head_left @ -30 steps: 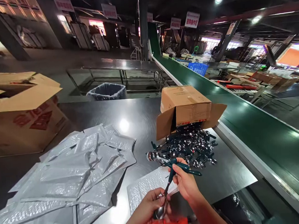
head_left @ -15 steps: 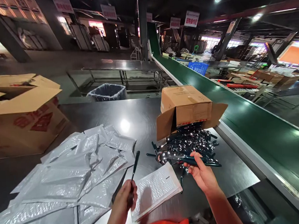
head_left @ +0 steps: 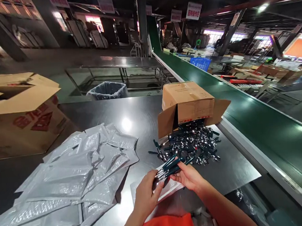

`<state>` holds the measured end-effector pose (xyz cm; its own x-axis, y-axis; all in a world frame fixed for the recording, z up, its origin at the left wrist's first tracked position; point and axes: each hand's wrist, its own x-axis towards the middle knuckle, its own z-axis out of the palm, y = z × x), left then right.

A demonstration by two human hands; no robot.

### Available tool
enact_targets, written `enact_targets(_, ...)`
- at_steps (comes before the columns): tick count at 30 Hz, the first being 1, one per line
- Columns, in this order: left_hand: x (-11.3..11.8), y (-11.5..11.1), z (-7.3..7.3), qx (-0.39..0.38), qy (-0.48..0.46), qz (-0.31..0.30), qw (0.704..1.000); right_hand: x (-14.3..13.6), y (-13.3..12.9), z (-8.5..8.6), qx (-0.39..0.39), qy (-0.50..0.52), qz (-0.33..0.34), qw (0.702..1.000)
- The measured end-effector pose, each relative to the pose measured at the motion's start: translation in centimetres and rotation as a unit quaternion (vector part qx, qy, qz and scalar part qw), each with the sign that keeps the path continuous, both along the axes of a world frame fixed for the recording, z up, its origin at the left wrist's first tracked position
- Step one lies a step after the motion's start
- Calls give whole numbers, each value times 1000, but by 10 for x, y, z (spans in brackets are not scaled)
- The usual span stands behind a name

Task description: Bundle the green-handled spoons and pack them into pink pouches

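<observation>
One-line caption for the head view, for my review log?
Both hands, left hand and right hand, gather green-handled spoons above a padded envelope.

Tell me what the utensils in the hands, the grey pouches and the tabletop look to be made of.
Utensils: polished metal heads, judging by bright glints; dark teal handles, probably plastic or coated.
Grey pouches: glossy plastic film, seemingly bubble-lined, given the dimpled texture and crinkles.
Tabletop: brushed stainless steel by its look, mirroring the ceiling lamp.
Both the left hand and right hand grip the bundle.
</observation>
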<state>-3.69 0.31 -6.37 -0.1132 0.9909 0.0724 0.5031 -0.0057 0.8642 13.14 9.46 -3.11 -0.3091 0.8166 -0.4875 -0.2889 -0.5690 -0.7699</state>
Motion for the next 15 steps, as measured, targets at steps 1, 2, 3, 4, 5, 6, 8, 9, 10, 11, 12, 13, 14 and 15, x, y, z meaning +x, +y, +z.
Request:
enact_targets(1, 1, 0, 0, 1, 1, -1, 1000, 1, 0, 1, -32, 6, 23, 999)
enact_targets(2, 1, 0, 0, -2, 0, 3, 1000, 1, -1, 2, -61, 16, 34, 997)
enact_targets(3, 0, 1, 0, -10, -10, 10, 1000, 2, -2, 4, -81, 26, 39, 996)
enact_targets(4, -1, 2, 0, -25, -38, 19, 999, 2, -3, 6, -98, 34, 49, 993)
enact_targets(5, -2, 3, 0, -44, -80, 25, 996, 2, -4, 9, -113, 42, 64, 991)
enact_targets(6, -2, 4, -1, -66, -125, 27, 990, 2, -4, 11, -122, 50, 83, 988)
enact_targets(8, -3, 4, -3, -121, -244, 20, 962, 1, -7, 14, -114, 68, 120, 984)
enact_targets(9, -2, 4, -4, -144, -301, 14, 943, -1, -8, 14, -95, 76, 129, 984)
enact_targets(10, 0, 4, -5, -159, -350, 14, 923, -2, -10, 14, -70, 80, 133, 985)
enact_targets(11, 2, 4, -6, -165, -394, 22, 904, -4, -12, 14, -44, 78, 132, 987)
enact_targets(12, 5, 4, -7, -167, -435, 36, 884, -6, -14, 13, -18, 68, 127, 989)
enact_targets(13, 7, 4, -9, -163, -464, 54, 869, -9, -16, 12, 7, 50, 121, 991)
enact_targets(14, 9, 4, -11, -159, -476, 72, 862, -12, -17, 10, 28, 28, 116, 993)
enact_targets(15, 11, 4, -13, -158, -487, 89, 854, -15, -19, 8, 46, 4, 112, 993)
